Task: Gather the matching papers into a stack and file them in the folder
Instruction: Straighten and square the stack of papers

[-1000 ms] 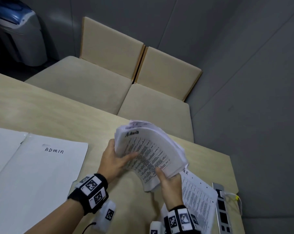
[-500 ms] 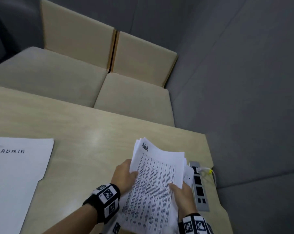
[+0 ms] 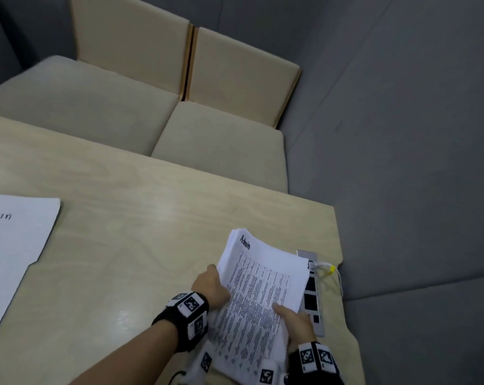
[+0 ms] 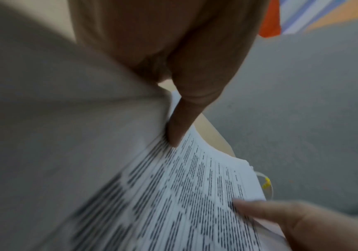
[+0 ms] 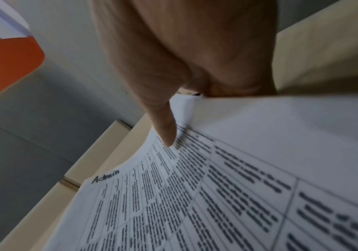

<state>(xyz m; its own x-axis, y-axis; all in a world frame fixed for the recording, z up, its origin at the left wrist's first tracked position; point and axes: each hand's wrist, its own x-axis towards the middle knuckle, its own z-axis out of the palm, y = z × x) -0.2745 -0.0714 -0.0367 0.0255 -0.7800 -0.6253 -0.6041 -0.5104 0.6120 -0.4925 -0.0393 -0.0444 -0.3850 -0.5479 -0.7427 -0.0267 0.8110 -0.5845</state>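
A stack of printed papers headed "Admin" (image 3: 258, 284) is held low over the table's right corner. My left hand (image 3: 211, 287) grips its left edge, thumb on top. My right hand (image 3: 293, 319) grips the lower right edge, its thumb pressed on the top sheet. In the left wrist view a left finger (image 4: 182, 118) lies on the papers (image 4: 195, 195) and the right thumb shows at lower right. The right wrist view shows my thumb (image 5: 165, 129) on the "Admin" sheet (image 5: 195, 195). The white folder marked "Admin" (image 3: 15, 245) lies open at the far left of the table.
The wooden table (image 3: 152, 218) ends just right of the papers. A grey power strip (image 3: 311, 298) with a white cable and yellow tag (image 3: 331, 269) lies by that edge, partly under the stack. Beige bench seats (image 3: 221, 145) stand beyond the table.
Both hands carried the stack from a raised, fanned position down and to the right toward the table corner. The view panned right, so the folder slid to the left edge.
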